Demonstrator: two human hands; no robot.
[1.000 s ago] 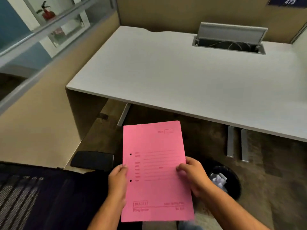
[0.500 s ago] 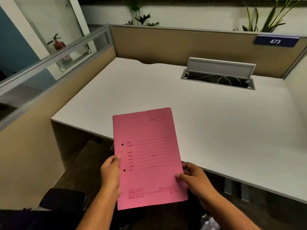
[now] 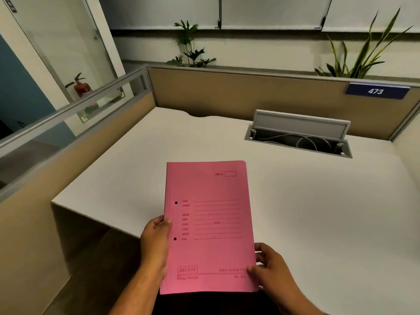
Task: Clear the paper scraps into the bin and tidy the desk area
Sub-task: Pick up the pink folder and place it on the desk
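Note:
A pink file folder (image 3: 209,226) with printed lines and two punch holes is held over the near edge of the white desk (image 3: 318,212). My left hand (image 3: 155,244) grips its left edge near the holes. My right hand (image 3: 271,267) pinches its lower right corner. The folder's far half lies above the desk top; whether it touches the surface I cannot tell. No bin or paper scraps are in view now.
An open cable tray (image 3: 297,138) with a raised grey lid is set into the desk's back right. Tan partition walls (image 3: 227,92) enclose the desk, with a blue "473" sign (image 3: 376,90). Plants (image 3: 193,51) stand behind the partition.
The view has lifted from the floor and bin to the desk. Both hands have carried the pink folder up and forward over the desk's near edge.

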